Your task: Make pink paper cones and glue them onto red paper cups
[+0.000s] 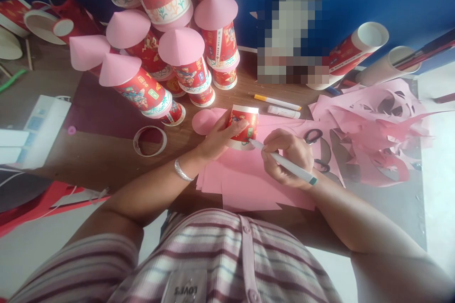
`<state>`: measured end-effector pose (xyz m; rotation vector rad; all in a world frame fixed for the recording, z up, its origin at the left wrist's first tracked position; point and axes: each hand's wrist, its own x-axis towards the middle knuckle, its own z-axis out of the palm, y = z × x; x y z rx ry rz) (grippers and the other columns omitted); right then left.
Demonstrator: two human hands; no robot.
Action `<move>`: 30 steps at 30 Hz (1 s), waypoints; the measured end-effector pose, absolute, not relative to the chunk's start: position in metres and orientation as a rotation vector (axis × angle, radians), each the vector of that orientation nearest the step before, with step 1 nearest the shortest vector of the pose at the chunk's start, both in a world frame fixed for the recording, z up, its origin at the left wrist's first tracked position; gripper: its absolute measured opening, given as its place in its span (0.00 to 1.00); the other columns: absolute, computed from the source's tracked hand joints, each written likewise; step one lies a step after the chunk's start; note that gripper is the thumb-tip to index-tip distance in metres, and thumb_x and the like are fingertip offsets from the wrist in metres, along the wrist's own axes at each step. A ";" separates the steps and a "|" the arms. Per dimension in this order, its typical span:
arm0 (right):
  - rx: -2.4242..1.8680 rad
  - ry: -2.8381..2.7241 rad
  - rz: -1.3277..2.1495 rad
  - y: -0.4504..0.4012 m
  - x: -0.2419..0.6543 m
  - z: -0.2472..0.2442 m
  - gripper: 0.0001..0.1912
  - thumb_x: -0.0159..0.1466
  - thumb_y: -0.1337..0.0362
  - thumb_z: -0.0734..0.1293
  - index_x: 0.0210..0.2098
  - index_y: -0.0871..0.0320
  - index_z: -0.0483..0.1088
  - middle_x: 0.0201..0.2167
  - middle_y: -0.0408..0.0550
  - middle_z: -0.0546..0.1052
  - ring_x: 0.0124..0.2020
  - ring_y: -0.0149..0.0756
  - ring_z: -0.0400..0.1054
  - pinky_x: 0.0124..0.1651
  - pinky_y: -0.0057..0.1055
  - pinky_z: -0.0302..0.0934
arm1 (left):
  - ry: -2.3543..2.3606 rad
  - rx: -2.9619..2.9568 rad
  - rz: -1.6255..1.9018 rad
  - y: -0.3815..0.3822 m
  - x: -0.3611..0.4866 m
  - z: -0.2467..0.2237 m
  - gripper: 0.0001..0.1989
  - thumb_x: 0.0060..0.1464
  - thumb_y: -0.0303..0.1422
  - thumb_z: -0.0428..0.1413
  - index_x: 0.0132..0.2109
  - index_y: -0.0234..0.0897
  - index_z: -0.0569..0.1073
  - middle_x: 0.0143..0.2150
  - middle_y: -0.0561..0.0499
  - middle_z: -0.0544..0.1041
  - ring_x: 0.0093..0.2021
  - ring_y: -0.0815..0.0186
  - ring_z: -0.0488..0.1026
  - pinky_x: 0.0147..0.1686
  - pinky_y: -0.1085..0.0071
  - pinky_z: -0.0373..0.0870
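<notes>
A red paper cup (pixel 245 120) with a white band and printed figures is gripped by my left hand (pixel 222 135), the thumb lying across its side. My right hand (pixel 289 156) is closed around a white marker pen (pixel 293 168) with a dark green end. Its tip meets the cup's pale band, where a small green mark shows. Beneath both hands lie sheets of pink paper (pixel 241 180). Black-handled scissors (pixel 322 165) rest on the paper just beyond my right hand, partly hidden by it.
Several red cup towers with pink cone tops (pixel 181 47) stand at the back left. A yellow-capped marker (pixel 277 102) and a white glue stick (pixel 283 112) lie behind the cup. Pink paper scraps (pixel 377 128) pile at right. A tape roll (pixel 150 141) sits at left.
</notes>
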<state>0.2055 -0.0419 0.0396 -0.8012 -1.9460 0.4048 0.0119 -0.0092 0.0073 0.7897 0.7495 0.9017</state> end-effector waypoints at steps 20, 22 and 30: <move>-0.881 -1.931 0.378 -0.042 0.208 0.039 0.10 0.63 0.73 0.67 0.39 0.51 0.65 0.26 0.39 0.74 0.22 0.31 0.70 0.22 0.27 0.62 | 0.719 0.735 0.923 -0.008 0.013 0.011 0.18 0.57 0.45 0.68 0.46 0.37 0.77 0.38 0.50 0.80 0.39 0.63 0.79 0.40 0.64 0.78; -0.882 -1.932 0.377 -0.042 0.209 0.039 0.10 0.64 0.72 0.67 0.39 0.52 0.65 0.26 0.40 0.74 0.23 0.31 0.70 0.22 0.27 0.61 | 0.717 0.734 0.934 -0.007 0.014 0.011 0.19 0.56 0.46 0.68 0.45 0.37 0.77 0.39 0.49 0.80 0.39 0.62 0.79 0.40 0.64 0.78; -0.884 -1.918 0.369 -0.042 0.208 0.038 0.09 0.63 0.73 0.66 0.38 0.52 0.65 0.26 0.40 0.75 0.21 0.31 0.69 0.22 0.27 0.62 | 0.726 0.774 0.936 -0.007 0.013 0.008 0.19 0.58 0.47 0.66 0.47 0.37 0.77 0.39 0.47 0.80 0.40 0.59 0.79 0.43 0.60 0.78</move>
